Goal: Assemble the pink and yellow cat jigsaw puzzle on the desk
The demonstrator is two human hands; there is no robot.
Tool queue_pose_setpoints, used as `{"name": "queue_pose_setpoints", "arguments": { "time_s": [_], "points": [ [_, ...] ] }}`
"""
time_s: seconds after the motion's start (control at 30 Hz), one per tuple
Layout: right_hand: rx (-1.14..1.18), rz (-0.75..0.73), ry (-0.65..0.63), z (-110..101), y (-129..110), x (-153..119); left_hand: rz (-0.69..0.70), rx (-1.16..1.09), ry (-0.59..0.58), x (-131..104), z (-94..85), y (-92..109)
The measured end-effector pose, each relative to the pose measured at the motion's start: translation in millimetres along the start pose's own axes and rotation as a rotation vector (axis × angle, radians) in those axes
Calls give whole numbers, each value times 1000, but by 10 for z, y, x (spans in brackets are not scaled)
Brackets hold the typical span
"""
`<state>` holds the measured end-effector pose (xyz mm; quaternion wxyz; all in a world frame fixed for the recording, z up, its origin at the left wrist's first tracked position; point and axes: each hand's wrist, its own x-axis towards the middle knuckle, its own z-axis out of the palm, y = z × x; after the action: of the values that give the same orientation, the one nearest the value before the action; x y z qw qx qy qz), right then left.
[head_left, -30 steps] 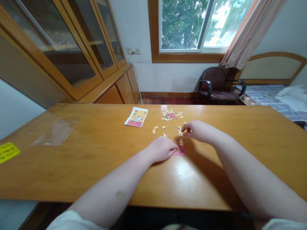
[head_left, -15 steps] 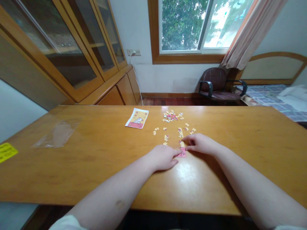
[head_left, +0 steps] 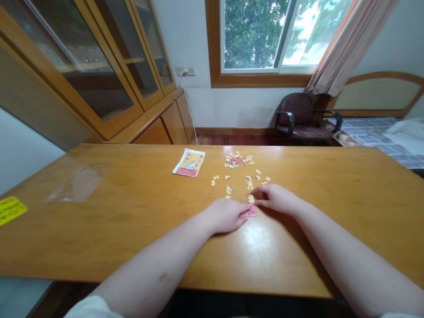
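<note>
My left hand (head_left: 228, 215) rests on the table with its index finger on a pink puzzle section (head_left: 252, 212) and its thumb drawn in at the section's left edge. Part of that section is hidden under the fingers. From the right, my right hand (head_left: 277, 197) grips the edge of a yellow puzzle piece (head_left: 251, 199) just above the pink part, thumb and index finger against it. Farther up stands a yellow-and-pink joined strip (head_left: 248, 182). To the left lie a corner piece (head_left: 227, 178) and a short joined strip (head_left: 229, 190).
A pile of loose puzzle pieces (head_left: 236, 160) lies toward the far edge of the wooden table (head_left: 139, 229). Small groups of yellow pieces (head_left: 214, 180) flank the strips. A picture sheet (head_left: 190, 163) and a clear plastic bag (head_left: 81, 182) lie to the left.
My left thumb has drawn in closer to the index finger at the pink section. My right hand has barely moved, and the view has shifted very slightly.
</note>
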<state>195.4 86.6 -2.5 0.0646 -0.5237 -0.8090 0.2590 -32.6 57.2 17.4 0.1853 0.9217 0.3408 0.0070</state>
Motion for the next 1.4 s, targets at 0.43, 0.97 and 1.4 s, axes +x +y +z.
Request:
{"name": "queue_pose_setpoints", "arguments": {
  "time_s": [0.43, 0.97, 1.4],
  "points": [
    [47, -115, 138, 45, -3, 46, -468, 222, 250, 17, -98, -785],
    [62, -164, 185, 92, 88, 75, -590, 59, 390, 75, -38, -988],
    [57, -173, 200, 102, 90, 81, -499, 107, 265, 97, -69, -931]
  ]
}}
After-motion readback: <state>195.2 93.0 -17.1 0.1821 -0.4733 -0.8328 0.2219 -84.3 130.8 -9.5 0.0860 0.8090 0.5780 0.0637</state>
